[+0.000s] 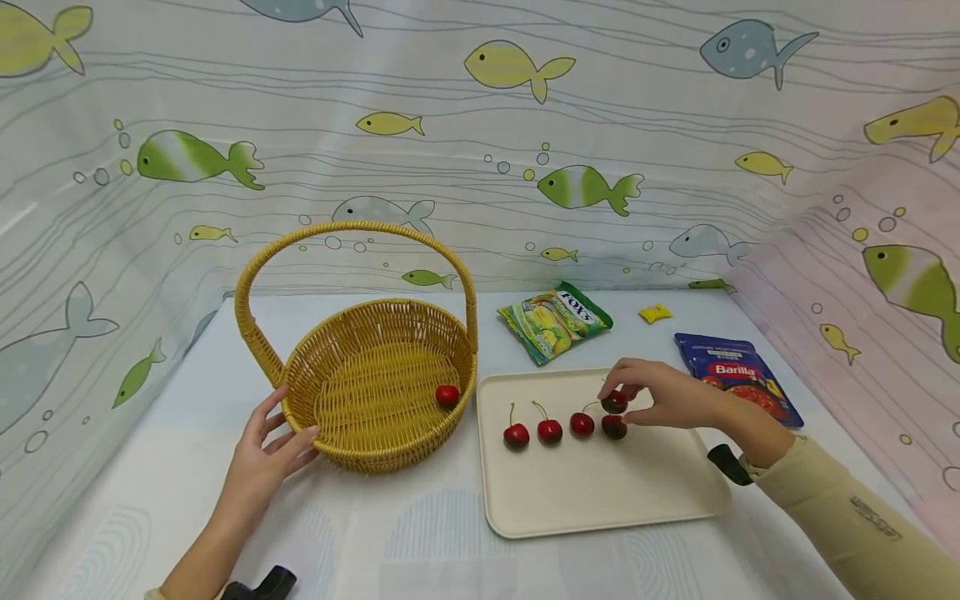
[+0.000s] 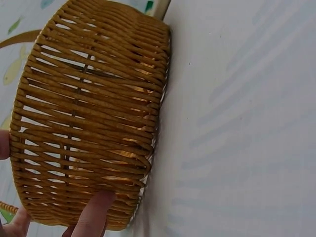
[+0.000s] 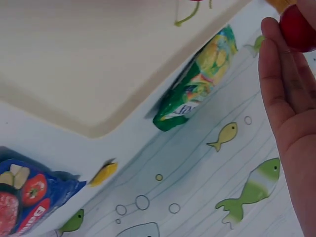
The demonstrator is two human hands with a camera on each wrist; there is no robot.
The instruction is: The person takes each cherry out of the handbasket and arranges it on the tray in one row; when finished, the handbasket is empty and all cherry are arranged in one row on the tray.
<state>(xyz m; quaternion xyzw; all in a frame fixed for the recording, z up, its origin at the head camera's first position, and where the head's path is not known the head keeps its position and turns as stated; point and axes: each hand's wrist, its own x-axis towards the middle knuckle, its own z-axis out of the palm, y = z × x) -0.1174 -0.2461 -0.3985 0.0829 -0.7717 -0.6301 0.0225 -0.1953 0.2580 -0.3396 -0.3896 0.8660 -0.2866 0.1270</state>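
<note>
My left hand [image 1: 262,462] holds the near left rim of a wicker basket [image 1: 382,454]. In the left wrist view a fingertip [image 2: 96,212] presses the woven side of the basket. One red cherry [image 1: 447,396] lies inside, towards the right wall. Over the beige tray [image 1: 600,500] my right hand [image 1: 656,396] pinches a dark red cherry [image 1: 614,402] between thumb and fingers; this cherry [image 3: 298,29] also shows in the right wrist view. Several stemmed cherries [image 1: 550,431] lie in a row on the tray, the rightmost just below the held one.
Behind the tray lies a green candy bag [image 1: 558,323], with a small yellow packet [image 1: 655,313] to its right. A blue Barilla pouch [image 1: 738,375] sits beyond my right wrist. The basket's tall handle [image 1: 360,227] arches up. Fish-printed cloth [image 1: 450,167] walls the back and sides.
</note>
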